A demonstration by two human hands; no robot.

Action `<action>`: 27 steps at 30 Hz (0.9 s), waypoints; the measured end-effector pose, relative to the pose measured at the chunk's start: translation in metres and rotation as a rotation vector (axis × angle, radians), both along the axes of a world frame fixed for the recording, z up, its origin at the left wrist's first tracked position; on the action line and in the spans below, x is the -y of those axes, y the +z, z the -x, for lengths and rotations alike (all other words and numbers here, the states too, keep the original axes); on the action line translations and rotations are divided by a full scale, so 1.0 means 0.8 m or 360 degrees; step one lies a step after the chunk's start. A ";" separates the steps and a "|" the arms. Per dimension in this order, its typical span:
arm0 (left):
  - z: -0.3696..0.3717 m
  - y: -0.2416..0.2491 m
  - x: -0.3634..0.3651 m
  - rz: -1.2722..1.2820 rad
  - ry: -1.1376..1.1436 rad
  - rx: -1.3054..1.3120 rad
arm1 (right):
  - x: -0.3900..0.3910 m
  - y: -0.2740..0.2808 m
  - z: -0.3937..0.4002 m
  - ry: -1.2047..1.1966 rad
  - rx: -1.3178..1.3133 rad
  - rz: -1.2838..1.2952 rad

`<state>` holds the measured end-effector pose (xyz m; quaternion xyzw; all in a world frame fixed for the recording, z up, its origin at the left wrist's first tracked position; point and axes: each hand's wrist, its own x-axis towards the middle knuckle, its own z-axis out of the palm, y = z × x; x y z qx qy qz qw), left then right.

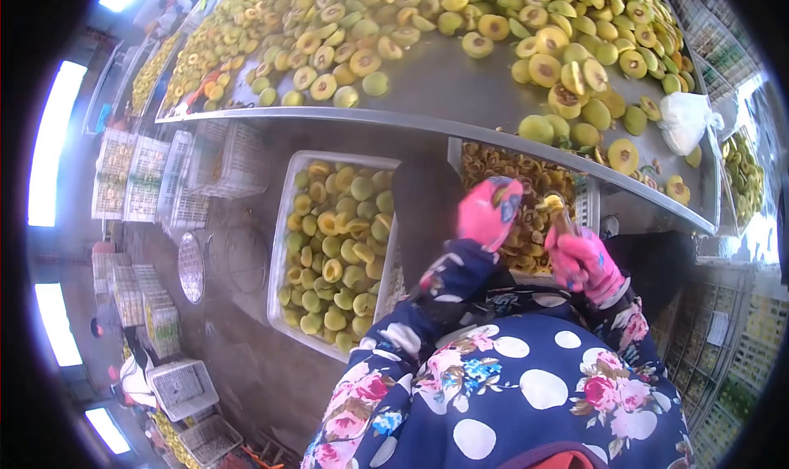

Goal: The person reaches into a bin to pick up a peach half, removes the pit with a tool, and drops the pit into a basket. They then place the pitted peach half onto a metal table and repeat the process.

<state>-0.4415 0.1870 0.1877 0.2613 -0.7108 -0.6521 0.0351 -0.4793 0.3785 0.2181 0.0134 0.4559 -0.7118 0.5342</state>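
My left hand (488,213), in a pink glove, is closed around something I cannot make out, at the left side of a crate of pits and scraps (526,243). To its right, over the same crate, my right hand (582,262), also gloved in pink, grips a small tool with a brownish blade (562,223). A yellow fruit piece (552,201) is at the tip of the tool. Above both hands, halved green-yellow fruits (545,70) lie on the metal table (444,62), many with pits showing.
A white crate of fruit halves (279,247) stands on the floor at the left. The table's metal edge (411,122) runs just beyond my hands. A white plastic bag (684,122) lies at the table's right end. Stacked crates (711,329) stand at the right; a person (136,379) is at lower left.
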 end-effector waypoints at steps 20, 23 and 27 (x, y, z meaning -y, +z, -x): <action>0.040 0.061 0.328 0.0014 0.0314 -0.0034 | -0.051 -0.036 0.002 -0.0122 0.0071 -0.0832; 0.166 0.075 0.280 -0.0103 -0.0001 -0.0107 | -0.053 -0.026 0.003 -0.0078 0.0079 -0.0750; 0.305 0.024 0.216 0.1307 -0.0221 0.0272 | -0.063 -0.040 0.003 -0.0205 0.0122 -0.0504</action>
